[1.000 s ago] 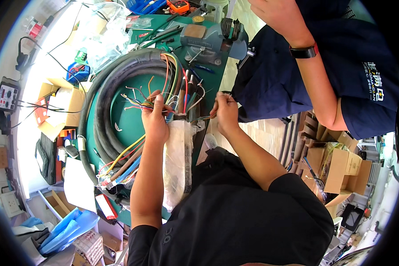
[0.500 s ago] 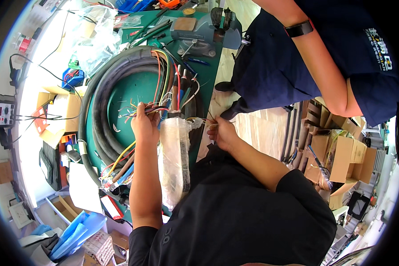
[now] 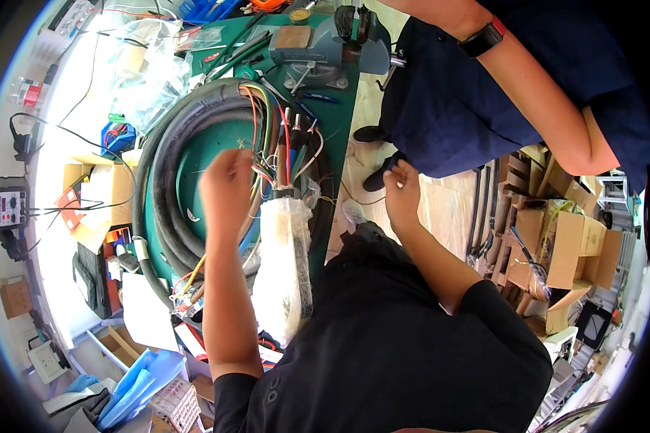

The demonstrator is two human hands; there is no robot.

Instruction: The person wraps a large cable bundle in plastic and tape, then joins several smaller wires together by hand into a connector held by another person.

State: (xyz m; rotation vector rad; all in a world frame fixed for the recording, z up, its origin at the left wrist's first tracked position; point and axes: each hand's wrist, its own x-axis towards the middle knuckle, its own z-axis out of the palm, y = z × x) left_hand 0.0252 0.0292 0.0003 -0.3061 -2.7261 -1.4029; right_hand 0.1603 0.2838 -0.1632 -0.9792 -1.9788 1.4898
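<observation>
My left hand (image 3: 227, 184) is above the inside of a thick black cable coil (image 3: 167, 180), fingers curled in. Thin coloured wires (image 3: 261, 173) run from the cable end to its fingers, and fine wire ends stick out past the fingertips. My right hand (image 3: 403, 189) is raised beyond the bench edge with its fingers pinched. A thin dark wire curves from the cable toward it; whether the fingers hold it, I cannot make out. Between my forearms lies the cable end wrapped in clear bubble wrap (image 3: 280, 263). Thicker cores with metal tips (image 3: 289, 133) rise above it.
A grey vise (image 3: 307, 52) is fixed to the green bench (image 3: 343, 119). Clear plastic bags (image 3: 148, 72) lie at the far left, and a cardboard box (image 3: 112, 191) below them. A co-worker's arm (image 3: 534, 94) and dark clothing occupy the upper right. Open cartons (image 3: 581, 249) are on the right.
My right hand has moved right and up, away from the wrapped cable. My left hand has lifted slightly, and the wire ends now point upward. The view has shifted a little.
</observation>
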